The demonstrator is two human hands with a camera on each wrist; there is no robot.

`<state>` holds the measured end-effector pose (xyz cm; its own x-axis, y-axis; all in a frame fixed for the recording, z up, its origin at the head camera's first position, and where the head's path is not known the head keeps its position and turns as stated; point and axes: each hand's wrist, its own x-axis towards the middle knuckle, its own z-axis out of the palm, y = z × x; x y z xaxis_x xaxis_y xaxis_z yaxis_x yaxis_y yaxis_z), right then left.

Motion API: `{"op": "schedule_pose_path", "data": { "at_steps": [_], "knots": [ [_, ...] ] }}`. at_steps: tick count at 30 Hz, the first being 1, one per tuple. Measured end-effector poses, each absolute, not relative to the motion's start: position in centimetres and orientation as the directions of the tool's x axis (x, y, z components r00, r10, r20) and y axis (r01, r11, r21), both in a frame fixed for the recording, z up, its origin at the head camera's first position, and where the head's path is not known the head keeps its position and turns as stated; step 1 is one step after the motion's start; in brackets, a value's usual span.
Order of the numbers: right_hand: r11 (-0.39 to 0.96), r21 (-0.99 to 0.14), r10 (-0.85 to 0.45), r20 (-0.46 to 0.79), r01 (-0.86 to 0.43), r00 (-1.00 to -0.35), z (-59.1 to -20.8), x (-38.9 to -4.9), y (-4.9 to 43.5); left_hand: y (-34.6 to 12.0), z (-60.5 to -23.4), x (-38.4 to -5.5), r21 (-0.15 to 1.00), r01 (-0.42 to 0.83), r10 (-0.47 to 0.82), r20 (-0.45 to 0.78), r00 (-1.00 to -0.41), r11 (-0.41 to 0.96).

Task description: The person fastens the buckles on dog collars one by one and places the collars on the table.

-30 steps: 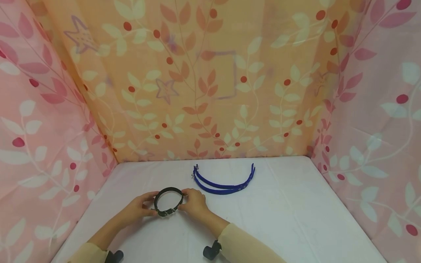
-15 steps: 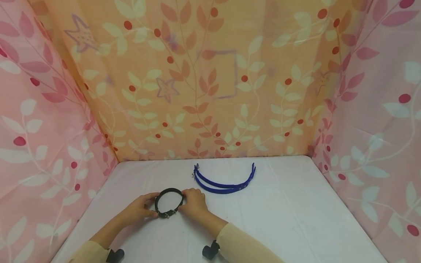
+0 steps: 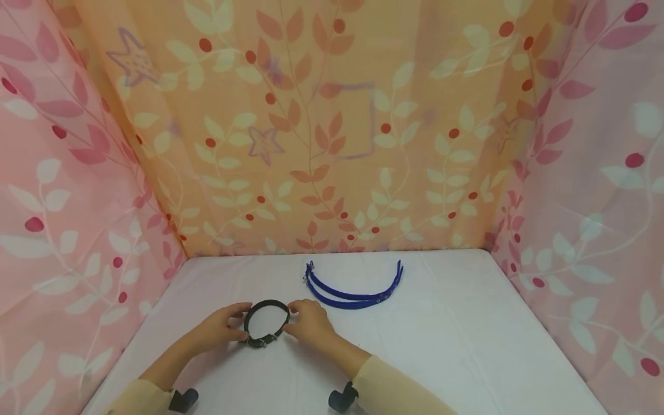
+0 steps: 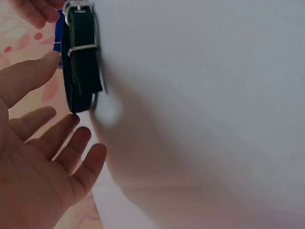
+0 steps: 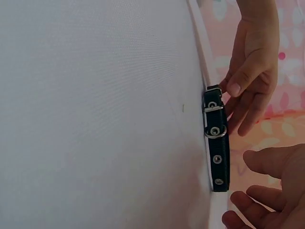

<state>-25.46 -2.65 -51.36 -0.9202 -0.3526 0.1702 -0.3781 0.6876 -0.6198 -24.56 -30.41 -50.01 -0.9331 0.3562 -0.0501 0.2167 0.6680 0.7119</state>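
Observation:
A dark green buckle collar [image 3: 267,324], fastened into a ring, stands on its edge on the white table, its metal buckle and D-ring [image 5: 215,132] towards the person. My left hand [image 3: 220,329] is at the ring's left side, fingers spread; in the left wrist view its thumb and fingertips lie close to the strap, and contact is hard to tell. On the opposite side is my right hand [image 3: 310,323]; the right wrist view shows its thumb and fingers parted, a little off the strap. Behind the ring lie two blue collars [image 3: 353,301], unfastened and curved, buckle ends at left.
White cloth covers the table [image 3: 441,346]. Patterned curtains enclose it: an orange one [image 3: 332,144] at the back and pink ones at the left and right. Dark camera mounts [image 3: 342,397] sit at both wrists, by the beige sleeves.
The green collar has shifted slightly towards the person and now shows as a rounder ring. Both hands have loosened from its sides. The blue collars stay in place.

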Motion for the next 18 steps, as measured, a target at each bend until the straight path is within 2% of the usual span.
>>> {"op": "schedule_pose_path", "data": {
  "at_steps": [8, 18],
  "knots": [
    [0.653, -0.641, -0.359, 0.206, -0.403, -0.91, -50.1, -24.8, -0.4, -29.0, -48.8, -24.9, 0.647, 0.214, 0.27, 0.014, -0.963, 0.732],
    [0.619, -0.677, -0.348, 0.218, -0.398, -0.912, -49.0, -24.4, 2.0, -26.4, -47.6, -25.2, 0.68, 0.185, 0.229, 0.026, -0.973, 0.71]
  ]
}}
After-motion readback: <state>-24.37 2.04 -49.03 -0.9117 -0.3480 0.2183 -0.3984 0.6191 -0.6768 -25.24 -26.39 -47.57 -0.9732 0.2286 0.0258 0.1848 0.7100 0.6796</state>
